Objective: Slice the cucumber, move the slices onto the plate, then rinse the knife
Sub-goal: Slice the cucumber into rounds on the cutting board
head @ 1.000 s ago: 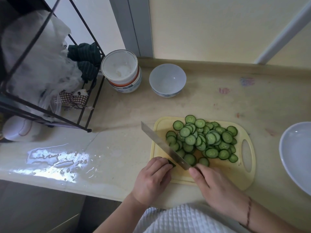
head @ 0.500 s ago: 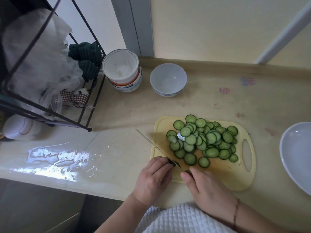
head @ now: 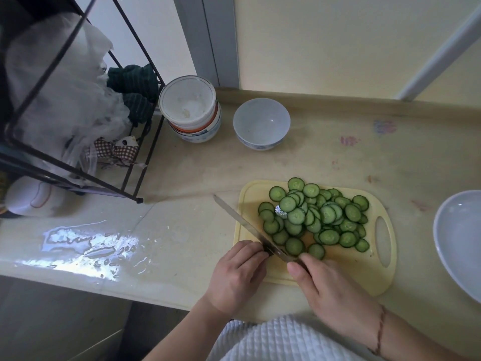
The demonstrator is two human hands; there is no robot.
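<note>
The left hand (head: 238, 276) lies with its fingers (head: 251, 250) curled down over the last dark stub of cucumber (head: 268, 250), pinning it to the cutting board (head: 351, 272) — only a sliver of the stub shows past the fingertips, right against the blade. The right hand (head: 335, 295) is wrapped around the handle of the knife (head: 244, 225), thumb laid along the near side where blade and handle meet; the handle itself is hidden in the grip. The blade runs up and to the left from that hand, passing just beside the left fingertips, with its tip out past the board's left edge above the counter (head: 182, 230).

Right of the blade, the cut slices (head: 317, 217) lie in an overlapping heap across the middle of the yellow board, the nearest ones touching or almost touching the blade. The board's oval handle hole faces right, toward the plate (head: 458, 243), which sits apart from the board at the right edge of view and holds no slices.

Farther back stand a white bowl (head: 261, 123) and, to its left, a stack of bowls (head: 192, 113). A black wire rack (head: 78, 175) with cloths and plastic stands at far left — a wet, glinting patch (head: 86, 243) lies on the counter in front of it.
</note>
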